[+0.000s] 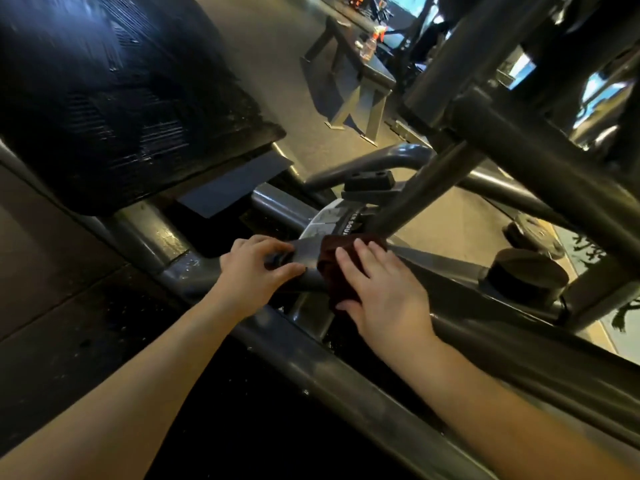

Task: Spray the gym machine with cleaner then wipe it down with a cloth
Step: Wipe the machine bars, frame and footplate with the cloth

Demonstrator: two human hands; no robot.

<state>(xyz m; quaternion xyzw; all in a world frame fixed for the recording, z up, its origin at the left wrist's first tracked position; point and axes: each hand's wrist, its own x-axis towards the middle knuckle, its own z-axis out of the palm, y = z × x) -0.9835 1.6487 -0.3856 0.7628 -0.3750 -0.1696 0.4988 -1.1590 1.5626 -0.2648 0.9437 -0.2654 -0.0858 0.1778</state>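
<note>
A: Item one, cloth?
B: Dark maroon cloth [329,261], on the gym machine [311,368]'s grey frame tube — right hand [377,289] flat on it, fingers straight, pressing.
A: Left hand [254,268]?
B: Fingers curled round the same tube, just beside the cloth.
A: Cleaner?
B: Possibly that blurred spray bottle [369,46] — well apart, standing on the far bench [379,73]'s top.

Grey-legged bench [375,71] on the tan floor [277,81], well back, upper middle.

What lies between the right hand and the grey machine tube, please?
In the head view, a dark cloth lies flat under the right hand, against the grey tube.
</note>
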